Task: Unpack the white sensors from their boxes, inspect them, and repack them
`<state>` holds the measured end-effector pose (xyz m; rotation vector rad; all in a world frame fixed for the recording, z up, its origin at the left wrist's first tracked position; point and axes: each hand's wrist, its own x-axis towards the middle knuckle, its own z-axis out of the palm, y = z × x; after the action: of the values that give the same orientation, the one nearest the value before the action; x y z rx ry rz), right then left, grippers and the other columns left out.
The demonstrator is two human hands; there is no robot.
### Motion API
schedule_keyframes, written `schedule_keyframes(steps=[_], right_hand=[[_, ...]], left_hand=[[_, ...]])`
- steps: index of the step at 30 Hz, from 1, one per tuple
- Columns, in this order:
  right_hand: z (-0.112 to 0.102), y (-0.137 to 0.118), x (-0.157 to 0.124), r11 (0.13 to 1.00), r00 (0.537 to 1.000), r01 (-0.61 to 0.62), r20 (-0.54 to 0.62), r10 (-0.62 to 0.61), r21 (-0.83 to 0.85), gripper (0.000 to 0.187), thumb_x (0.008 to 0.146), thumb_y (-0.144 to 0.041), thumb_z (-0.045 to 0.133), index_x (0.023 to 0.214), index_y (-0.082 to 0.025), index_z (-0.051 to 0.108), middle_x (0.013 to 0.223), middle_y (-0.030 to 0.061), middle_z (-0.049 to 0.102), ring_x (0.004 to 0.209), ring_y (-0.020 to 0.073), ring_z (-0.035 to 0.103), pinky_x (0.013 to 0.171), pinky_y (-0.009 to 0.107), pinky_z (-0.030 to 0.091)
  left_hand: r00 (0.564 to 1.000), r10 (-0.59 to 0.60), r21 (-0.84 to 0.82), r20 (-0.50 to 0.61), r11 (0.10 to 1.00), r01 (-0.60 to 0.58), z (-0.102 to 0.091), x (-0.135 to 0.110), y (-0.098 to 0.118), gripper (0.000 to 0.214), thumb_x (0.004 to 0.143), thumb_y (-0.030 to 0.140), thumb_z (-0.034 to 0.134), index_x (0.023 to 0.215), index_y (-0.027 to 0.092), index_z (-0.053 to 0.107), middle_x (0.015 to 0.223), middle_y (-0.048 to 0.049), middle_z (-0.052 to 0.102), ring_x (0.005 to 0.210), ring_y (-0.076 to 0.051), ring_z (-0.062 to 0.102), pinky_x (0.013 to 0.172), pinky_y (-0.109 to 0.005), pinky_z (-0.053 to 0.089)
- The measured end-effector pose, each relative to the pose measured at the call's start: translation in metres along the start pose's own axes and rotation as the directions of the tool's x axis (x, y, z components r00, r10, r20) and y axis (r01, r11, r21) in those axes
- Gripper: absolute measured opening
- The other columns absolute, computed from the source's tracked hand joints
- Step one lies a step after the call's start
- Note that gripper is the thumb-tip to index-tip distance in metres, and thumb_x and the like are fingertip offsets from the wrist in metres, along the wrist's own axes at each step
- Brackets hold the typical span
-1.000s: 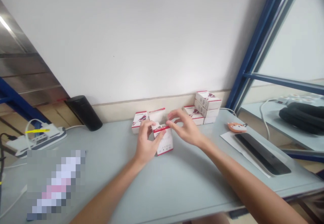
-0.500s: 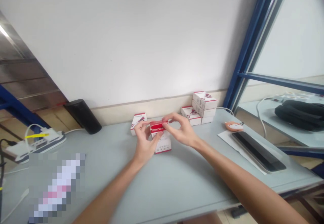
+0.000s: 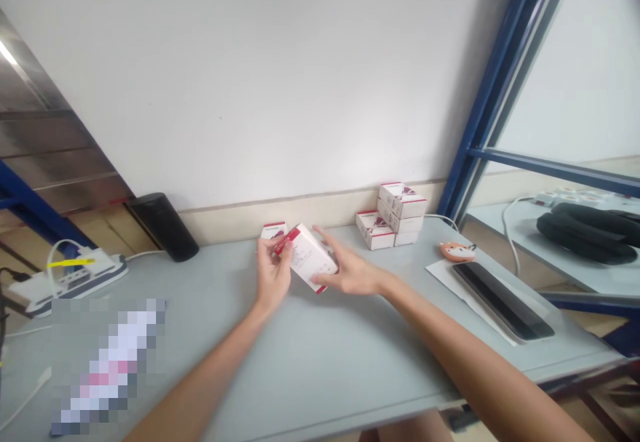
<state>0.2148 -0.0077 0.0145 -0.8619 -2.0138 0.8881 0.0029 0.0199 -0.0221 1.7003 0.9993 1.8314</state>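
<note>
A small white cardboard box (image 3: 310,259) with red ends is tilted between my two hands above the grey table. Its red end points up and to the left. My left hand (image 3: 274,272) grips that upper end, the thumb lying on the printed face. Around the lower right end, my right hand (image 3: 350,270) is wrapped with thumb in front and fingers behind. Just behind my left fingers is another white box (image 3: 273,230), partly hidden, on the table near the wall.
Several similar boxes (image 3: 400,212) are stacked by the wall at right. A dark phone-like slab (image 3: 503,301) lies on white paper (image 3: 440,274) beside an orange-and-white object (image 3: 457,251). At left are a black cylinder (image 3: 167,227), a power strip (image 3: 77,282) and a pixelated area (image 3: 110,369).
The box has turned from upright to a slant. My right hand has moved from its red top end down to the lower right end; my left hand has shifted slightly left.
</note>
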Motion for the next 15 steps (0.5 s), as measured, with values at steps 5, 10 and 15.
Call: schedule_keyframes(steps=[5, 10, 15], right_hand=[[0.000, 0.012, 0.007, 0.930, 0.955, -0.251, -0.228, 0.192, -0.268, 0.077, 0.083, -0.041, 0.079, 0.150, -0.029, 0.042, 0.114, 0.0055, 0.075, 0.090, 0.0258, 0.072, 0.083, 0.040, 0.057], [0.003, 0.023, 0.011, 0.690, 0.910, -0.277, -0.413, -0.035, -0.669, 0.053, 0.086, -0.034, 0.077, 0.134, -0.023, 0.057, 0.123, 0.0129, 0.071, 0.116, 0.0340, 0.064, 0.099, 0.047, 0.050], [0.024, 0.033, 0.006, 0.630, 0.985, 0.018, -0.094, -0.144, -0.776, 0.060, 0.086, -0.038, 0.081, 0.141, -0.024, 0.059, 0.145, 0.0124, 0.061, 0.134, 0.0354, 0.052, 0.110, 0.051, 0.047]], left_hand=[[0.991, 0.011, 0.336, 0.135, 0.940, -0.056, -0.021, 0.020, -0.009, 0.025, 0.102, 0.046, 0.054, 0.110, 0.023, 0.058, 0.113, -0.0100, 0.070, 0.106, -0.024, 0.069, 0.093, -0.039, 0.057], [0.946, 0.047, 0.711, 0.321, 0.647, -0.273, -0.045, 0.029, -0.023, 0.023, 0.098, 0.035, 0.055, 0.116, 0.023, 0.064, 0.139, -0.0137, 0.064, 0.142, -0.034, 0.050, 0.120, -0.055, 0.038], [0.912, -0.089, 0.742, 0.400, 0.616, -0.265, -0.044, 0.024, -0.031, 0.038, 0.102, 0.033, 0.046, 0.136, 0.021, 0.059, 0.148, -0.0136, 0.059, 0.140, -0.031, 0.052, 0.120, -0.051, 0.039]])
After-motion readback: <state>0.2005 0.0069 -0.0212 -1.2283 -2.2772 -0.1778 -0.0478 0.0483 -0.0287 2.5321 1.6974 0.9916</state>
